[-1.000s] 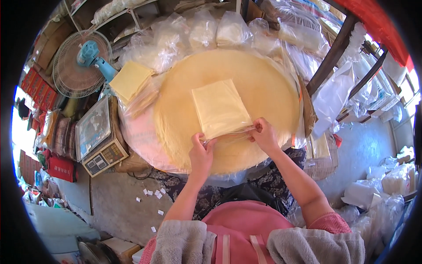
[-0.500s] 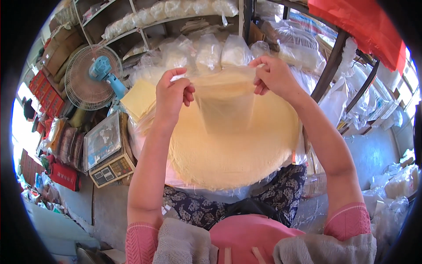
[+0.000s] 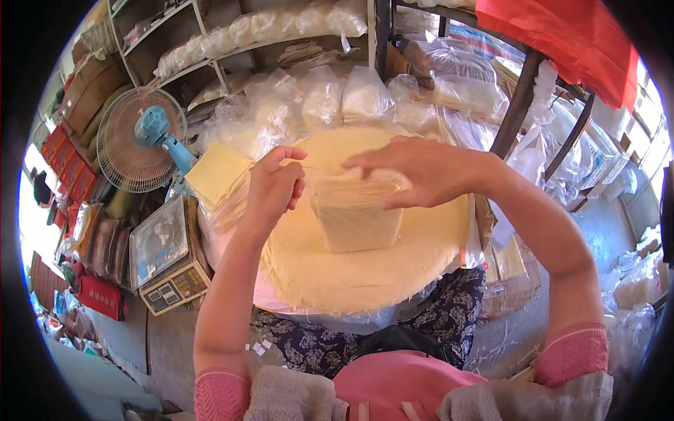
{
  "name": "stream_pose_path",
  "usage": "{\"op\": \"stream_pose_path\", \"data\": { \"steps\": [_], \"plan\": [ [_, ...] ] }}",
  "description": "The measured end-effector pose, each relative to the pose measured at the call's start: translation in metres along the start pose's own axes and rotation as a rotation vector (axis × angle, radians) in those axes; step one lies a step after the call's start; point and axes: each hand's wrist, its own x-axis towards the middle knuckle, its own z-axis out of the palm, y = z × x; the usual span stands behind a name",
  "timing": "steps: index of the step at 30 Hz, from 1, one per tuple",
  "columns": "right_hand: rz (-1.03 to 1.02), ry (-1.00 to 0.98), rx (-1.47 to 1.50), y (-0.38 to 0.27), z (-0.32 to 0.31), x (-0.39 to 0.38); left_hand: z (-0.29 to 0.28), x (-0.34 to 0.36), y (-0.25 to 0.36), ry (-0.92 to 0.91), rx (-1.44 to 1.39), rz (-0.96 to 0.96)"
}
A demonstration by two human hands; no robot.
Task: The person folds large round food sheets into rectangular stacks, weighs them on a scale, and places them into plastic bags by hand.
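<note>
Pale-yellow folded wrapper stack [image 3: 354, 217] lifted over round sheet pile [image 3: 365, 274]; left hand [image 3: 272, 188] and right hand [image 3: 414, 168] pinch its top; bagging step, next needs steady grip.

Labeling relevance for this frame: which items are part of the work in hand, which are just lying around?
In use: left hand, right hand, folded sheet stack, round pile of sheets.
Lying about: fan, weighing scale, square stack, bagged packs.

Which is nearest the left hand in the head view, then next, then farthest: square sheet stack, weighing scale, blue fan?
From the left hand:
1. Square sheet stack, just to its left, beside the fingers.
2. Weighing scale, lower left, beyond the stack.
3. Blue fan, far left, behind the stack.
Scale and fan are fairly close; the fan looks slightly farther.
</note>
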Motion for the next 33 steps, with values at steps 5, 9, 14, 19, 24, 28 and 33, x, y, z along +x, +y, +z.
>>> {"op": "stream_pose_path", "data": {
  "steps": [5,9,14,19,24,28,33],
  "plan": [
    [0.195,-0.395,-0.387,0.033,-0.021,0.001,0.008,-0.013,0.005,0.304,0.627,0.587],
    [0.155,-0.385,-0.445,0.029,-0.027,-0.002,0.017,-0.024,0.022,-0.045,0.733,1.157],
    [0.031,-0.308,-0.542,0.03,-0.03,-0.009,-0.014,0.0,0.003,-0.183,0.993,0.97],
    [-0.097,-0.106,-0.485,0.027,-0.033,-0.015,-0.015,-0.005,0.007,-0.161,0.796,0.96],
    [-0.134,-0.008,-0.341,0.036,-0.02,-0.03,0.014,-0.021,-0.042,0.028,0.355,0.851],
    [-0.005,0.09,-0.208,0.023,-0.015,-0.045,0.026,-0.022,-0.093,-0.122,-0.153,0.414],
    [0.197,0.357,-0.047,0.028,0.007,-0.067,0.044,-0.038,-0.085,-0.157,-0.229,0.165]
  ]
}}
